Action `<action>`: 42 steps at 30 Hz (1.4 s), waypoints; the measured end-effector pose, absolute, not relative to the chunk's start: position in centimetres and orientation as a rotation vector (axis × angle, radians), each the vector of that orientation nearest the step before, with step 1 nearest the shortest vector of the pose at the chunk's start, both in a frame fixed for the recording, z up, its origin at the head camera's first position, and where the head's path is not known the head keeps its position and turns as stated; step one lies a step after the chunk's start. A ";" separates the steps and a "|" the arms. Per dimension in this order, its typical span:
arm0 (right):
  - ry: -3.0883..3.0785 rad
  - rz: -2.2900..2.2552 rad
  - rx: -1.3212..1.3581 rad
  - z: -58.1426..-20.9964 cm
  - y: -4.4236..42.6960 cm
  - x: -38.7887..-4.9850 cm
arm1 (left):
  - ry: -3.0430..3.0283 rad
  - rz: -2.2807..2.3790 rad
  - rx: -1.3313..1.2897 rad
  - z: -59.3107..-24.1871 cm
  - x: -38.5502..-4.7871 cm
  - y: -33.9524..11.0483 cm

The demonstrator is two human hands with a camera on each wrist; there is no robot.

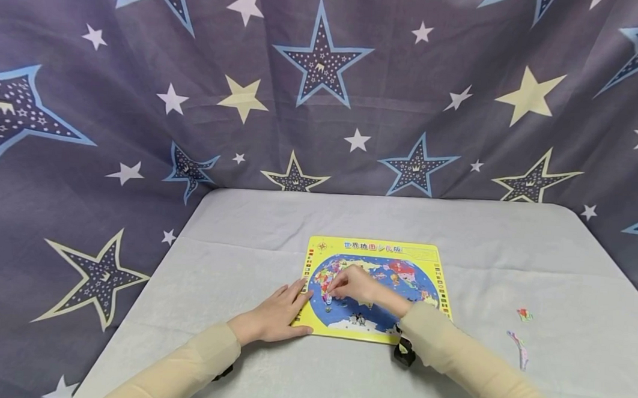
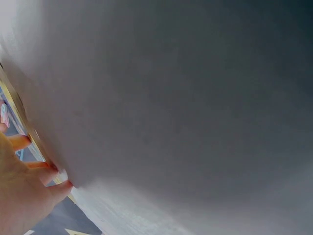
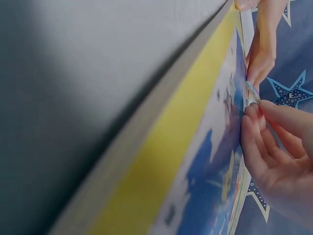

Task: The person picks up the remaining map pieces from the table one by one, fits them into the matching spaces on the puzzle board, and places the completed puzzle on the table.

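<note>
A yellow-bordered world map puzzle board [image 1: 334,331] lies flat on the table, its blue oval filled with coloured land shapes. Over the lower left of the oval, my right hand [image 1: 353,283] pinches a small flat puzzle piece [image 3: 252,91] between thumb and fingers. The piece is tilted, and whether it touches the board I cannot tell. My left hand [image 1: 275,317] rests at the board's left edge with fingers spread and fairly straight; the left wrist view shows its fingertips along that edge. My right forearm hides part of the board's lower right.
Two loose pieces lie on the table to the right of the board: a red and green one [image 1: 524,314] and a long pink and purple one [image 1: 519,350]. A grey-white cloth [image 1: 241,237] covers the table. Behind it hangs a dark star-patterned curtain [image 1: 311,138].
</note>
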State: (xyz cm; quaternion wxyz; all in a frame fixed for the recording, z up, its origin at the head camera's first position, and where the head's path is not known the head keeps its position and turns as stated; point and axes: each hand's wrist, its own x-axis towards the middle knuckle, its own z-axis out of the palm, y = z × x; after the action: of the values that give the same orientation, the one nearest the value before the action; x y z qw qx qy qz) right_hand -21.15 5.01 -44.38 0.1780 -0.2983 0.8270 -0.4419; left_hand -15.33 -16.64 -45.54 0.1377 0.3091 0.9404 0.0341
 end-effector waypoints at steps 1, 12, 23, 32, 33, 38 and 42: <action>2.351 -1.241 -0.841 -44.4 4.9 -21.2 | 2.722 0.100 0.896 -45.5 -15.3 -16.6; 2.426 -1.175 -0.865 -45.1 4.3 -21.2 | 2.720 0.110 0.889 -45.6 -15.3 -16.7; 2.438 -1.161 -0.921 -45.0 4.2 -21.0 | 2.721 0.118 0.894 -45.7 -15.4 -16.7; 2.463 -1.139 -0.957 -45.0 4.0 -20.9 | 2.726 0.121 0.920 -45.7 -15.5 -16.7; 2.467 -1.136 -0.964 -45.0 3.9 -20.9 | 2.725 0.119 0.918 -45.7 -15.5 -16.8; 2.470 -1.125 -0.962 -45.0 3.8 -20.7 | 2.724 0.114 0.910 -45.8 -15.4 -16.8; 2.478 -1.119 -0.976 -45.2 3.8 -20.7 | 2.722 0.116 0.908 -45.8 -15.4 -16.7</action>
State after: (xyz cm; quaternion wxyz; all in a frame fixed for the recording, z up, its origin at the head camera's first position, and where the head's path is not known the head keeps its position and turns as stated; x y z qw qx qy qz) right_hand -20.74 3.75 -45.17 0.1259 -0.3350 0.8510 -0.3843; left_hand -15.43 -16.72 -45.78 0.1344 0.3133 0.9392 0.0400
